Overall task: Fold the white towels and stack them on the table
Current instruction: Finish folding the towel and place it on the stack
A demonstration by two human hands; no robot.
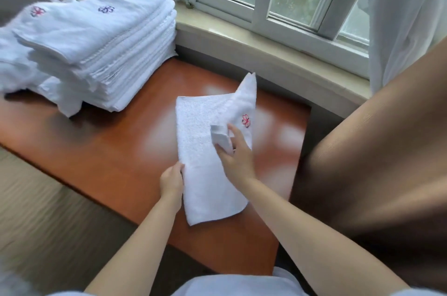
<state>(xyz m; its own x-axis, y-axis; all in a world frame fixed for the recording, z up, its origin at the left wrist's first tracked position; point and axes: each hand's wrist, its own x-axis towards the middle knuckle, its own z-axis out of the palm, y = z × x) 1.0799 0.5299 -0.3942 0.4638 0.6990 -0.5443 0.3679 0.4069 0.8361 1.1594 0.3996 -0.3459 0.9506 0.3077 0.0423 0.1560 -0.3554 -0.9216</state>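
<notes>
Head view: you're working one white towel lying lengthwise on the orange-brown table, right of centre, its near end reaching toward you and its far corner sticking up toward the window sill. Your left hand is gripping the towel's left edge about two-thirds down, fingers curled around the hem, so the cloth is sitting just right of that grip. Your right hand is pinching a small folded-over flap or tag of the same towel between thumb and fingers, lifting it off the towel's surface; the red flower embroidery is sitting just beyond and right of that pinch. The stack of folded towels is sitting at the table's far left, well apart from both hands, top pieces showing a red and a blue flower mark. Picture is motion-blurred at the edges.
</notes>
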